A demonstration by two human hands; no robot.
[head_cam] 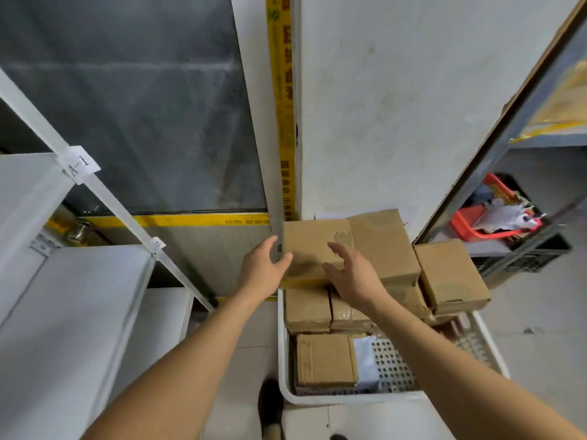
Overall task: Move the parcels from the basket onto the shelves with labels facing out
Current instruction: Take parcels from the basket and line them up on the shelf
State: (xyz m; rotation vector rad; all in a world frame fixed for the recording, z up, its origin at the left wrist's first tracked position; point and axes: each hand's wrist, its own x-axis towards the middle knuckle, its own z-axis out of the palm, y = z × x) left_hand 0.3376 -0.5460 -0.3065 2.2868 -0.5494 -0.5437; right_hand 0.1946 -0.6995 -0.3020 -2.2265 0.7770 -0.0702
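Two bare arms reaching, left hand [265,268] and right hand [351,274] both spread open at the top box [313,249], about seven brown boxes heaped in one white basket [284,354], white shelves [79,296] left

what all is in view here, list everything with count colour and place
cardboard boxes: at least six, brown, stacked in and over the basket
basket: one, white, perforated, on the floor at lower right
shelves: one white unit, left, tagged A-1
A-1 tag: one, white, on the shelf post
yellow tape: strips, up the wall and along its base
red trays: two, on the right-hand rack
shoe: one, dark, bottom centre
left hand: open, at the top box's left edge
right hand: open, over the top box
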